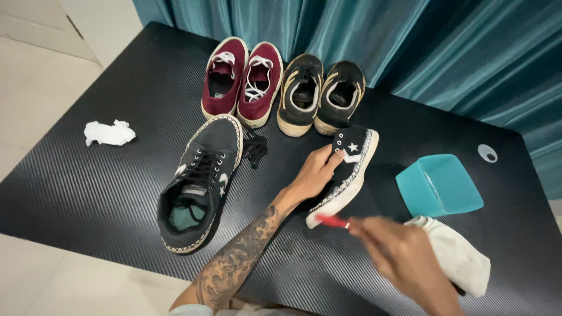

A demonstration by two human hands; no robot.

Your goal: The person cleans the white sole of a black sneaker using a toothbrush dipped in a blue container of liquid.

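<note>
Fingers of left hand (313,172) wrap the black sneaker (345,175), tipped on edge at frame centre; right hand (404,257), blurred, pinches a red brush (332,220) against its sole. Mate sneaker (199,187) lies centre-left, untouched; sole edge looks partly grimy.

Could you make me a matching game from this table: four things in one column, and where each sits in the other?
Things:
1. maroon shoes
2. teal tub
3. crumpled white tissue
4. black shoe with a star

Places:
A. held on its side by the left hand
B. far left, alone
C. back of the table, by the curtain
D. right side, above a white cloth

Pairs: 1-C, 2-D, 3-B, 4-A
</note>
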